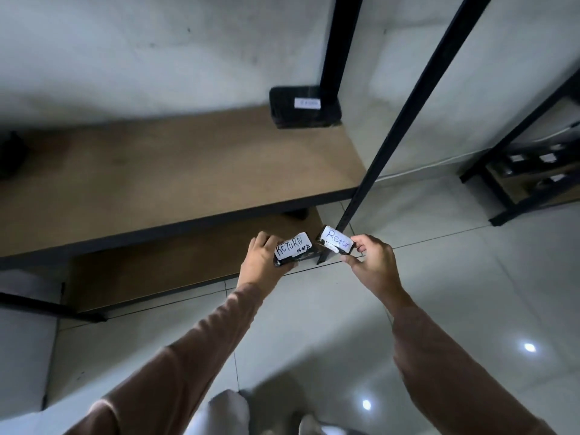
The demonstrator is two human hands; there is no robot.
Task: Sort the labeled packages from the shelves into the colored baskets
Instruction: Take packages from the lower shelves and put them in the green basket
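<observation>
Mid-frame, the left hand point(263, 262) grips a black "RETURN" package point(292, 250); just right, the right hand point(372, 262) pinches a second labeled package point(336, 244).

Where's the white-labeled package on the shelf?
Head view, upper centre: the black package sits at the back right corner of the shelf board, beside the rear upright.

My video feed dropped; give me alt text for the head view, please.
The left hand grips a black package labeled RETURN; the right hand pinches a package labeled Retur. Behind, a third black package sits on the brown shelf.
</observation>
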